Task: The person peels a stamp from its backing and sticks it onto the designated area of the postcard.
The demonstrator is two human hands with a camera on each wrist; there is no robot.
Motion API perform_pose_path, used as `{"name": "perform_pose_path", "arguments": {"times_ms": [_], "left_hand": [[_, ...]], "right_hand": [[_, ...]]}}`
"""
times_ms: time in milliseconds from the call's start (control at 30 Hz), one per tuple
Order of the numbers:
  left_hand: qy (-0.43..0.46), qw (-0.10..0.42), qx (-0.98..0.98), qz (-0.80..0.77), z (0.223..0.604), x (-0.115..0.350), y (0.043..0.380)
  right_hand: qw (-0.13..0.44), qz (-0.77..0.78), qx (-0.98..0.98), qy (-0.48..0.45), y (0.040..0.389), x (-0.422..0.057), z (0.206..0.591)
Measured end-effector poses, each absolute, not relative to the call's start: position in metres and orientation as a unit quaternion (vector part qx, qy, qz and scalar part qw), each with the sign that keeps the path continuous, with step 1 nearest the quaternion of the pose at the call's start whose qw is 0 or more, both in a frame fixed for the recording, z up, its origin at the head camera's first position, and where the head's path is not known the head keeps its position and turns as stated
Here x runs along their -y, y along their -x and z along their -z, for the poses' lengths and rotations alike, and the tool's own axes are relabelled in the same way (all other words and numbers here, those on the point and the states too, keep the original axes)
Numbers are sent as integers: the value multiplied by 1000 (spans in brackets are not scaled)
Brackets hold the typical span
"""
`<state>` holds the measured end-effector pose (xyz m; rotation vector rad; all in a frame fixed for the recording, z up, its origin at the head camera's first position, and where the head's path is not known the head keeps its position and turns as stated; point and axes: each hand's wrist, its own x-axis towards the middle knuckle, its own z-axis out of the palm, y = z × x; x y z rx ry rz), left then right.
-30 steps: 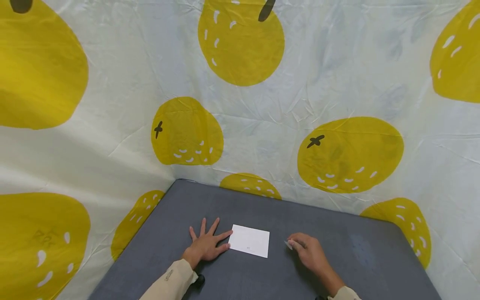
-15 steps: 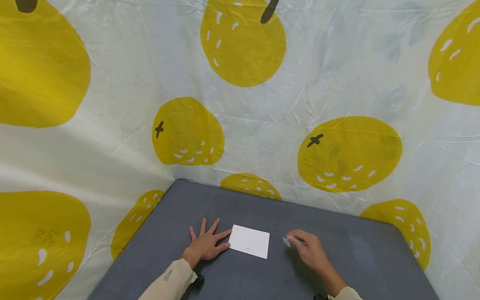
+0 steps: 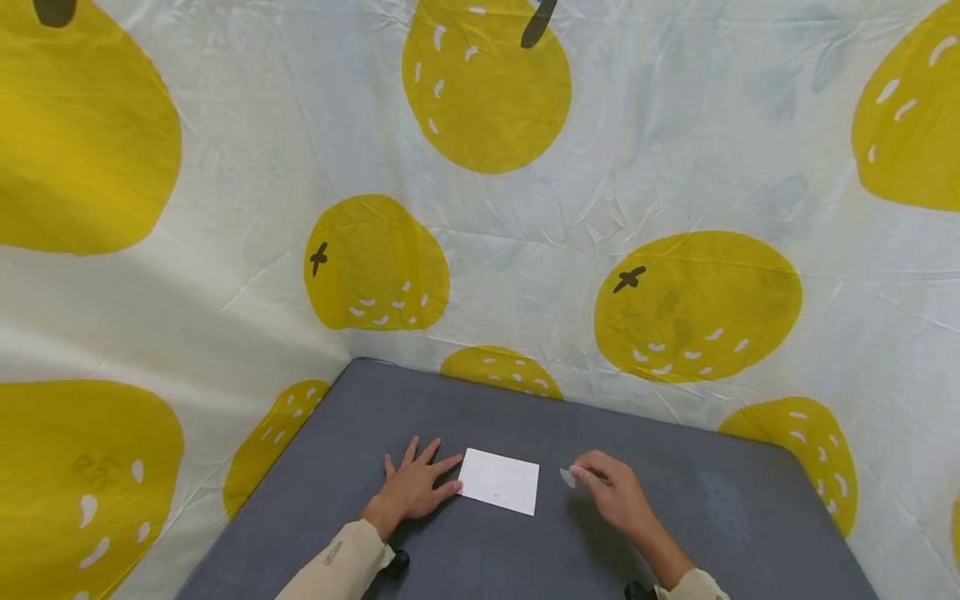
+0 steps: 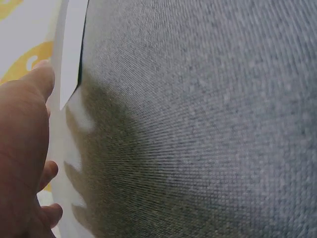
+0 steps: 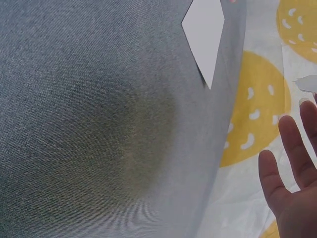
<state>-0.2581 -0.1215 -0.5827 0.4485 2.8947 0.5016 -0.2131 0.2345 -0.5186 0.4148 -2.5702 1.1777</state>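
A white card (image 3: 498,482) with a tiny faint mark near its lower edge lies on the grey table. My left hand (image 3: 408,493) rests beside it with spread fingers, thumb and index tips right at the card's left edge. To the right of the card, my right hand (image 3: 617,496) pinches a small, thin, pale piece (image 3: 567,477) between thumb and index finger. In the right wrist view that piece (image 5: 307,83) looks flat, with an uneven edge, and is partly cut off by the frame; the other fingers are loosely extended.
The grey cloth-covered table (image 3: 465,558) ends at a white curtain (image 3: 517,250) printed with yellow fruit, which stands behind and to the left. A lighter smudge (image 3: 723,504) marks the tabletop at right. Both wrists wear beige sleeves (image 3: 337,562).
My right hand has moved slightly left and away from me, and the pale piece sticks out more from its fingertips. The left hand has shifted only a little; the card stays in place.
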Motion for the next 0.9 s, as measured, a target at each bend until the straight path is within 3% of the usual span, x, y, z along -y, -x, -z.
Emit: {"name": "perform_pose_path", "arguments": {"times_ms": [433, 900], "left_hand": [[-206, 36, -957, -200, 571, 116, 251], [-258, 32, -916, -306, 541, 98, 236]], "right_hand": [[166, -432, 861, -209, 213, -232, 510], [122, -458, 855, -210, 207, -218, 505]]}}
